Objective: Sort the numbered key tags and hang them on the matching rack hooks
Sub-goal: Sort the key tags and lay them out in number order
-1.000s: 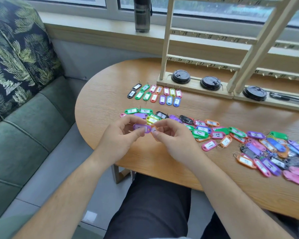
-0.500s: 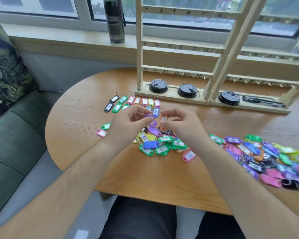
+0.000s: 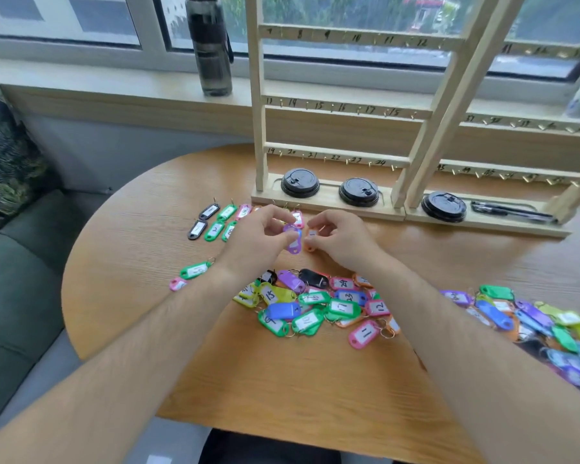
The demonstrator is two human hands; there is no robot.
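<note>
At the left rear of the desk [image 3: 131, 262], the tag rows [image 3: 214, 231] lie in two short lines, black first, then green and pink. Nearer me, one green tag [image 3: 195, 270] and one small pink tag [image 3: 177, 284] lie apart from the rest. My left hand [image 3: 255, 241] covers the right end of the rows, with thumb and curled fingers pinching a purple tag [image 3: 293, 241]. Just beside it, my right hand [image 3: 342, 241] pinches an orange tag [image 3: 311, 237]. The two tags nearly touch. The unsorted heap [image 3: 315, 306] lies nearer me than both hands and extends to the right edge. The rack [image 3: 335, 110] stands behind, with numbered rails above small hooks.
</note>
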